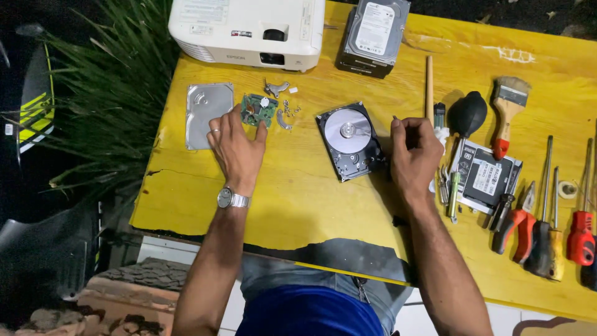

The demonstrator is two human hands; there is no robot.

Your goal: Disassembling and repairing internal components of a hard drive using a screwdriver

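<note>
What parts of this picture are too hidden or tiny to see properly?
Head view only:
- Green circuit board: partly covered by the left hand.
- What the right hand pinches: hidden by its fingers.
- Small screws: too tiny to count.
- Red-handled screwdriver: its neighbour is cut by the right edge.

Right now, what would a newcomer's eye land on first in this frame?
The opened hard drive with its shiny platter, mid-table on the yellow table, beside the right hand. Next, the left hand with fingers on a green circuit board, the metal cover alongside. Screwdrivers and a brush crowd the right edge.
</note>
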